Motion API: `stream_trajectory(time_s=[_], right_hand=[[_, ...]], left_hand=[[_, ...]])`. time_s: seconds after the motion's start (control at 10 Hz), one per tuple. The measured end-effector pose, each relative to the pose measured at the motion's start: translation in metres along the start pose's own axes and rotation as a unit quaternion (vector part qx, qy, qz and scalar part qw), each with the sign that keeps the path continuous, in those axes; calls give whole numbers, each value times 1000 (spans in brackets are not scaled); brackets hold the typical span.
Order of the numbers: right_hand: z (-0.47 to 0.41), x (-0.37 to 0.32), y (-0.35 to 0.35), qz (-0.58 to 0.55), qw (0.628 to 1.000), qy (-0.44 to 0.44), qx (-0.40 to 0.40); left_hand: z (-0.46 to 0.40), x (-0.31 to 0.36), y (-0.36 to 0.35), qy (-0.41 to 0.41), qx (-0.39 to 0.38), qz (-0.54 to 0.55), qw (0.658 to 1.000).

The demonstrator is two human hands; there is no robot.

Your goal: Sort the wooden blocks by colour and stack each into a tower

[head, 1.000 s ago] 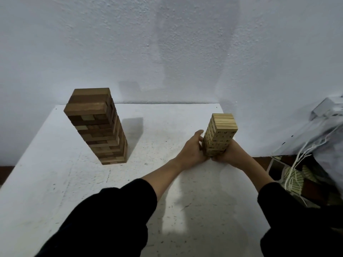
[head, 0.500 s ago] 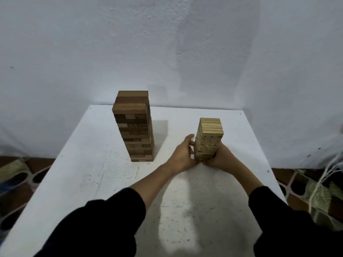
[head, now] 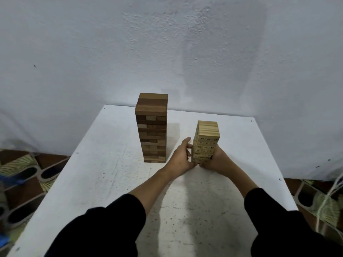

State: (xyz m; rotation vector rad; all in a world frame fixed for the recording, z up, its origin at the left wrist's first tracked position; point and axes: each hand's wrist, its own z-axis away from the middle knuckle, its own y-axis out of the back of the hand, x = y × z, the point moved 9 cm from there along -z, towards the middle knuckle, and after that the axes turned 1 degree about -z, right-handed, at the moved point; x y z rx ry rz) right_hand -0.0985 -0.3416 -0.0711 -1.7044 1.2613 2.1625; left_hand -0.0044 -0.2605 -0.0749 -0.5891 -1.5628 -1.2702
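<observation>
Two block towers stand on a white table [head: 104,182]. The taller dark brown tower [head: 151,127] is at the middle of the far half. To its right stands a shorter pale pine tower [head: 206,138] with small black marks on its blocks. My left hand [head: 181,158] presses against the pale tower's lower left side, fingers upright. My right hand [head: 216,159] cups its lower right side. Both hands clasp the base of the pale tower, and the lowest blocks are partly hidden by them.
A white wall rises right behind the table's far edge. Patterned brown and green floor tiles [head: 22,169] show on the left and right. Pale cords [head: 332,197] hang at the right edge. Black sleeves cover both forearms.
The camera has swung left and pulled back, so both towers sit nearer the centre of view. My hands stay clasped on the pale tower's base; the towers have not shifted on the table.
</observation>
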Motion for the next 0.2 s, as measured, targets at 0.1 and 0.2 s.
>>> stream_trajectory(time_s=[0.1,0.2], right_hand=[[8,-12,1,-1,1000,-7,1],[25,-8,7,-18,998,-52,12]], left_hand=[[2,-1,1,14,-8,10,1000],[20,-5,3,34,-7,-6,999]])
